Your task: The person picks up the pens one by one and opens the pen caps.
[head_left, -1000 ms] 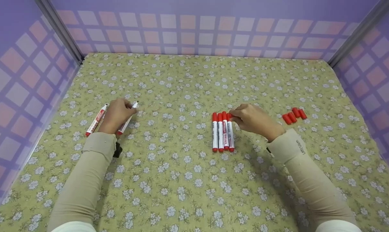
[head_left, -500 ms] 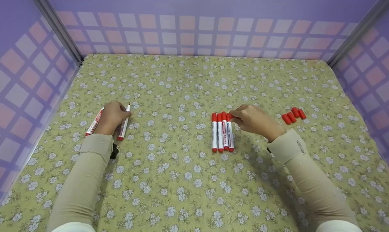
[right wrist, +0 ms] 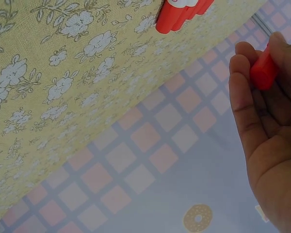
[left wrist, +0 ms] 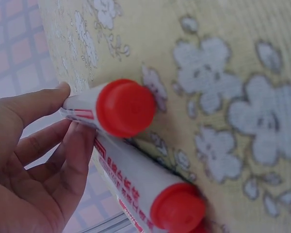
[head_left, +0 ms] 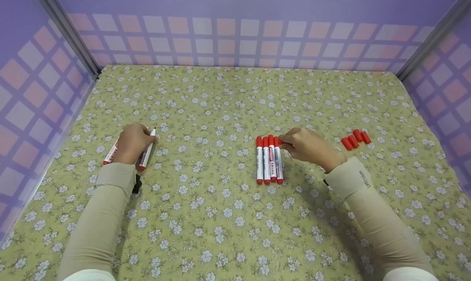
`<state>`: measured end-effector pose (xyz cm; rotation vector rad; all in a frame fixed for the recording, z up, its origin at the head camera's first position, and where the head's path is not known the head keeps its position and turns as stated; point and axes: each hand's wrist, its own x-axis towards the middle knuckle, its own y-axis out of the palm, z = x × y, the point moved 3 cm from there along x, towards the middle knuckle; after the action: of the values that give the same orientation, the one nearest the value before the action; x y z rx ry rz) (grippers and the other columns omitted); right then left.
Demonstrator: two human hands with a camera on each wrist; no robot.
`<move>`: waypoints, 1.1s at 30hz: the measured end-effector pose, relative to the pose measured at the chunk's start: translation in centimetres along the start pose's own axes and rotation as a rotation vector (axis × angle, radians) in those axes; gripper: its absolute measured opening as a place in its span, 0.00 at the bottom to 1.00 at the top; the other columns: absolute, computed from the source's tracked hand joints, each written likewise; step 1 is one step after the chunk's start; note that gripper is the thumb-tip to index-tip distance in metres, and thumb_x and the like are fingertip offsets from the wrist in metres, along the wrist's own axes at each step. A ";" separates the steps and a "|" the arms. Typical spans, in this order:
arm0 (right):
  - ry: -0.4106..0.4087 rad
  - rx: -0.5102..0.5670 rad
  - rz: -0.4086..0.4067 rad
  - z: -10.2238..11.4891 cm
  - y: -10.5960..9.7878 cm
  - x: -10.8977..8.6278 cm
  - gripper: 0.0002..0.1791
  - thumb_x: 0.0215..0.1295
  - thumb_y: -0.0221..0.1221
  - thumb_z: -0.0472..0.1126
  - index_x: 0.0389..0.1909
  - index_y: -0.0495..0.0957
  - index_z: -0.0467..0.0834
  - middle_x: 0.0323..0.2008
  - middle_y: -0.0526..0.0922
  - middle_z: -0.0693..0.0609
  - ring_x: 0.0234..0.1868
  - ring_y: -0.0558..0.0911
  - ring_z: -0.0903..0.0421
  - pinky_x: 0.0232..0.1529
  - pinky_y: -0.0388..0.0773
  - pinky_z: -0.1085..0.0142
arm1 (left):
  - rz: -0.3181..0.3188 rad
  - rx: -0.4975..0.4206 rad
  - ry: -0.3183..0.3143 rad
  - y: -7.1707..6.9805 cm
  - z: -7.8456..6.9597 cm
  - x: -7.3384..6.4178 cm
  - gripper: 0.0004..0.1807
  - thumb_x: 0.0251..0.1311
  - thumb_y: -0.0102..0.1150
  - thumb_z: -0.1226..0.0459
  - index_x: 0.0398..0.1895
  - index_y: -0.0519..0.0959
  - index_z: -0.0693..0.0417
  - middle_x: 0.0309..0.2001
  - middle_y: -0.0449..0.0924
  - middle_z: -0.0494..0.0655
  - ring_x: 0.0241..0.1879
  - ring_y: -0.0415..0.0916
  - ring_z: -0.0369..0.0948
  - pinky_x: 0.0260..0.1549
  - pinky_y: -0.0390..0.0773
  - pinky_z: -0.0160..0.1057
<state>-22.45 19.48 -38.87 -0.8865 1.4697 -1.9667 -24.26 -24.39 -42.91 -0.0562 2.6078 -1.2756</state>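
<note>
My left hand (head_left: 132, 142) pinches an uncapped marker (head_left: 147, 150) near its dark tip, thumb on one side and fingers on the other. In the left wrist view, the red end of this marker (left wrist: 126, 108) faces the camera, and it overlaps another marker (left wrist: 136, 179) with red lettering. That neighbouring marker (head_left: 110, 154) is largely hidden behind my left hand in the head view. My right hand (head_left: 307, 144) pinches a small red cap (right wrist: 264, 70) between thumb and fingers. Right beside this hand, several capped markers (head_left: 266, 164) lie side by side, red caps toward the back.
Several loose red caps (head_left: 356, 139) lie to the right of my right hand. A floral cloth (head_left: 204, 218) covers the table. Purple walls with a pink and white check (head_left: 227, 39) enclose the back and both sides.
My left hand has moved left with the uncapped marker, now closer to the other marker, which it covers more. The held marker has turned a little straighter. My right hand has stayed almost still.
</note>
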 end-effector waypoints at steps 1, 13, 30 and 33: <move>0.002 0.000 0.002 0.0 0.0 0.0 0.06 0.64 0.60 0.33 0.36 0.85 0.36 0.27 0.84 0.44 0.21 0.75 0.58 0.23 0.72 0.67 | -0.007 0.017 0.004 0.0 0.0 0.1 0.17 0.63 0.59 0.60 0.45 0.81 0.68 0.43 0.80 0.68 0.31 0.81 0.51 0.26 0.79 0.44; -0.011 0.014 -0.003 0.0 0.0 -0.2 0.05 0.64 0.60 0.32 0.29 0.82 0.38 0.21 0.80 0.47 0.19 0.67 0.61 0.22 0.65 0.68 | -0.052 0.135 0.021 0.2 0.4 0.5 0.15 0.61 0.61 0.60 0.40 0.84 0.65 0.40 0.83 0.64 0.30 0.78 0.50 0.26 0.72 0.44; -0.005 0.018 -0.005 -0.3 0.0 -0.4 0.05 0.63 0.61 0.32 0.36 0.84 0.36 0.27 0.84 0.45 0.22 0.77 0.58 0.24 0.75 0.65 | -0.071 0.098 0.047 0.0 0.4 0.1 0.19 0.63 0.55 0.59 0.49 0.80 0.66 0.48 0.79 0.67 0.39 0.78 0.57 0.35 0.76 0.53; 0.022 0.006 0.006 -0.4 -0.3 -0.6 0.08 0.64 0.60 0.33 0.41 0.84 0.35 0.31 0.85 0.43 0.26 0.81 0.56 0.27 0.79 0.64 | -0.099 0.115 0.076 -0.1 0.3 0.1 0.18 0.65 0.51 0.60 0.49 0.80 0.65 0.46 0.81 0.66 0.30 0.77 0.53 0.27 0.73 0.48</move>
<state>-22.38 20.22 -38.79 -0.8595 1.4765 -1.9820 -24.28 -24.73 -43.05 -0.1205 2.6181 -1.4875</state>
